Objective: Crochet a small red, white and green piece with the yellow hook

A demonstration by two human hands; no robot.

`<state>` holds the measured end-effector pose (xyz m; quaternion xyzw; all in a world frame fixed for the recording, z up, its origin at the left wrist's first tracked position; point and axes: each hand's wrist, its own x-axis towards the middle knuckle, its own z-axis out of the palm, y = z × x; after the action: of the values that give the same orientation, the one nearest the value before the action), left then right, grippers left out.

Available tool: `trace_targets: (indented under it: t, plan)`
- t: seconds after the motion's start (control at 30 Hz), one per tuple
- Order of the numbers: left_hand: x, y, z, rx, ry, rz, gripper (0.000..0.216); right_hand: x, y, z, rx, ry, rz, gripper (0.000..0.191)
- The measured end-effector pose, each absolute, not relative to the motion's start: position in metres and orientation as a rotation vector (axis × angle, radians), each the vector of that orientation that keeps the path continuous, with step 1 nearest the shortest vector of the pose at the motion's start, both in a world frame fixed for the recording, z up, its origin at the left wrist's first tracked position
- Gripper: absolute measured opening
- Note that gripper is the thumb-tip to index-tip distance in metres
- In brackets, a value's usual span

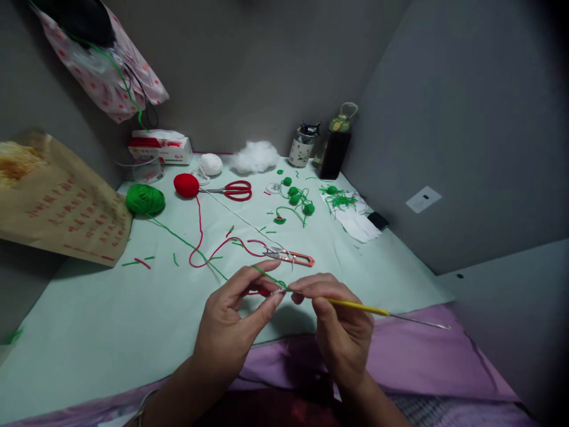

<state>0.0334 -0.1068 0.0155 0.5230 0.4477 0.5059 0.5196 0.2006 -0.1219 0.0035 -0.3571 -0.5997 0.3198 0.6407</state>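
My right hand [340, 326] is closed round a crochet hook [362, 306] with a yellow handle and a bare metal end pointing right. Its other tip meets green yarn [267, 274] at the fingertips of my left hand [233, 317]. That hand pinches a small piece of crochet work, mostly hidden by the fingers, while the green strand runs over its index finger. Red yarn [255, 292] shows behind the left fingers. Just beyond both hands lie orange thread snips [296, 257]. A green yarn ball [145, 200] and a red yarn ball [186, 185] sit farther back, left.
Red-handled scissors [237, 190], white yarn [210, 164] and fluffy stuffing [255, 157] lie toward the back. Small green crocheted balls [294, 196] and yarn snippets are scattered about. A bottle [335, 148] and pen cup [301, 148] stand by the wall. At left leans a paper bag [75, 207].
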Motion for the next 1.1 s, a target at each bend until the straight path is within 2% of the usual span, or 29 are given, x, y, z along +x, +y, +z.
trace_targets:
  t: [0.5, 0.8, 1.1]
  plan:
    - [0.034, -0.102, 0.020, 0.853, 0.814, 1.051, 0.044, 0.194, -0.112, -0.001, -0.872, -1.223, 0.844, 0.014]
    - [0.035, -0.100, 0.020, 0.923, 0.912, 1.084, 0.040, 0.194, -0.116, 0.003, -0.889, -1.275, 0.747, 0.017]
    - [0.036, -0.099, 0.023, 1.057, 0.993, 1.078, 0.045, 0.192, -0.109, -0.007, -0.892, -1.202, 0.852, 0.014]
